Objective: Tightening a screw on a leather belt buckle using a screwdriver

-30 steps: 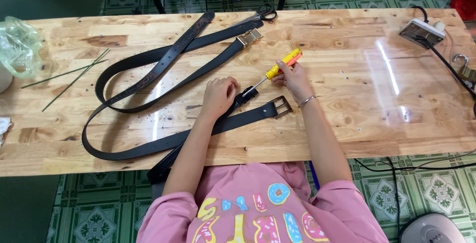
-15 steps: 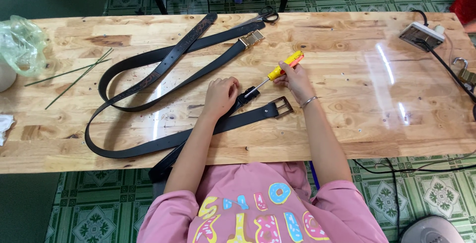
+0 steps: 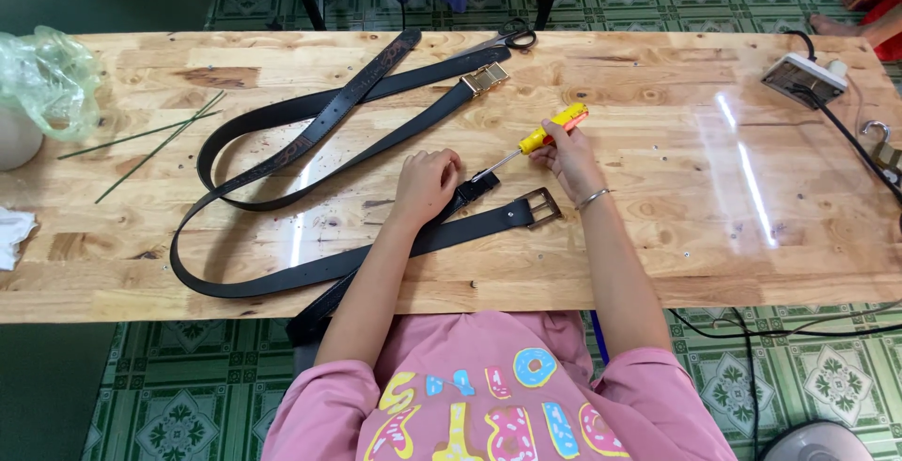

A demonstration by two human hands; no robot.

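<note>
My left hand [image 3: 427,184] presses a black belt end [image 3: 477,186] down on the wooden table [image 3: 658,254]. A yellow-handled screwdriver [image 3: 552,128] is gripped in my right hand [image 3: 567,153], its metal tip resting on that belt end. Just below lies another black belt [image 3: 282,278] with a square metal buckle [image 3: 539,206]. A third belt, with a gold clasp buckle [image 3: 486,77], loops across the table's middle. An embossed dark belt strap [image 3: 366,76] runs toward the far edge.
Black scissors [image 3: 512,34] lie at the far edge. A crumpled plastic bag [image 3: 47,76] and thin green sticks [image 3: 141,137] are at the left. A white power strip [image 3: 801,77] with a black cable sits at the right, near a metal hook [image 3: 878,130].
Both hands stay on the belt end and screwdriver; the camera view has shifted slightly, nothing else has visibly moved.
</note>
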